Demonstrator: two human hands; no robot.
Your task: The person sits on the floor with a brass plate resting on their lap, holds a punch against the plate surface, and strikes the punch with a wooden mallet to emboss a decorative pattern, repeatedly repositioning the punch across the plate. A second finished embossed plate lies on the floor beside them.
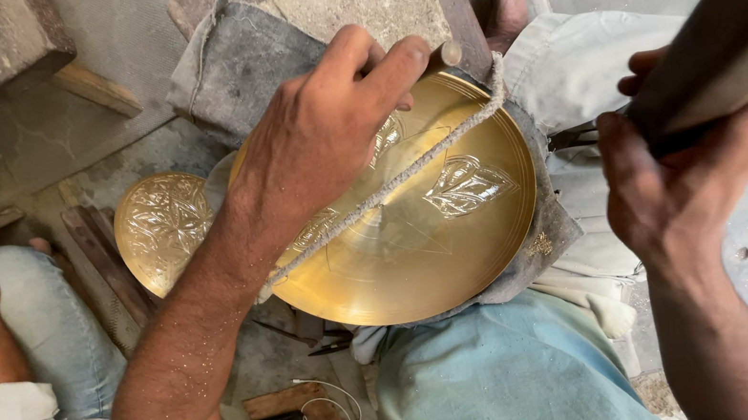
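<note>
Here, at frame centre, thin stiff brass plate (414, 224), likely easily dented (best gripped by rim), under left hand (325, 130) pinching a punch (444, 54); at right, right hand (677, 170) clenched around wooden mallet (727, 38).

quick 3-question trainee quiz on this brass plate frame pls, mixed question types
1. True or false: the left hand rests on the large brass plate and holds a thin punch against it.
2. What does the right hand grip? A) a dark wooden mallet handle B) a pair of pliers C) a cloth
3. Fill in: a rope runs across the large plate, and a second, smaller engraved plate lies to its ____ in the picture.

Key
1. True
2. A
3. left
</note>
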